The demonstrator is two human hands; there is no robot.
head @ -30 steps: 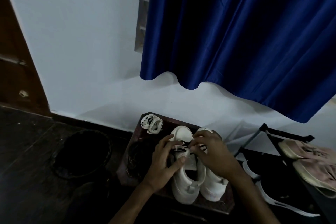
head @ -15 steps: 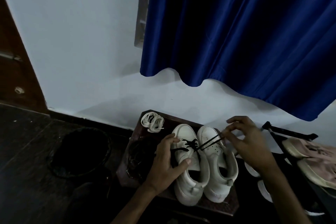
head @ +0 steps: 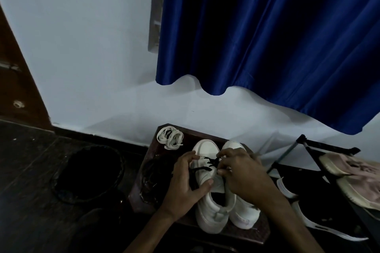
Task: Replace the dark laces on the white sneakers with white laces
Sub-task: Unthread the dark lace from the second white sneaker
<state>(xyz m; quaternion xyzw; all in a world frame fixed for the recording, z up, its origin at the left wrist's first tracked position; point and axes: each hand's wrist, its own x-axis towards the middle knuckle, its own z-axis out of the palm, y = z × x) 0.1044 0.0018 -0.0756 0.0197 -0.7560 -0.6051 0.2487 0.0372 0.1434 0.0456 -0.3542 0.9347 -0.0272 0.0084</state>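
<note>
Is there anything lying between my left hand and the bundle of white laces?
Nothing visible: only bare tabletop lies between the left hand, gripping a sneaker, and the white laces at the table's far corner.

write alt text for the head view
The left hand grips a white sneaker while the right hand pinches its dark lace, the pair standing on a small wooden stand. Coiled white laces lie at the stand's far corner, below a blue curtain.

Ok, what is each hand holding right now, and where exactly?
The left hand grips the left white sneaker at its laced middle; the right hand pinches the dark lace at the eyelets.
</note>
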